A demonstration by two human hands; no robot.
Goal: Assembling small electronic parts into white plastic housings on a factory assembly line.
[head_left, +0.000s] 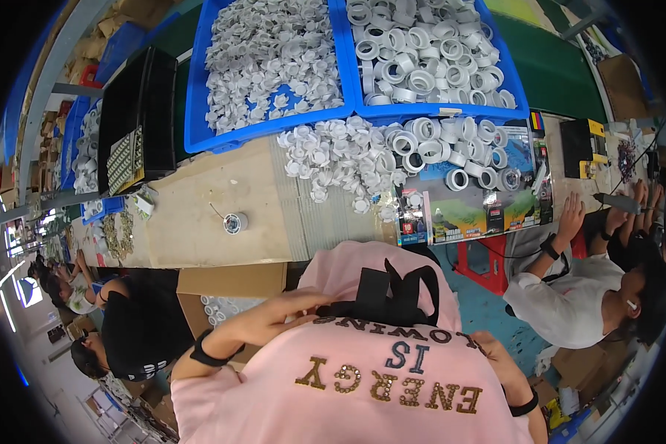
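Note:
At my waist, my left hand (297, 308) has its fingers bent against the end of a black strap (372, 294) lying across my pink shirt (392, 370). Part of that grip is hidden. My right hand (493, 355) rests low at the right side of the shirt, with its fingers mostly out of sight. On the table ahead, a small round white part (235, 223) with a thin wire stands alone. Farther right are a heap of white petal-shaped plastic pieces (340, 157) and a pile of white plastic rings (451, 144).
Two blue bins, one of petal-shaped pieces (189, 111) and one of rings (522, 100), stand at the back. A printed sheet (459, 214) covers part of the table. An open cardboard box (233, 280) sits below the edge. A co-worker (570, 296) works at right.

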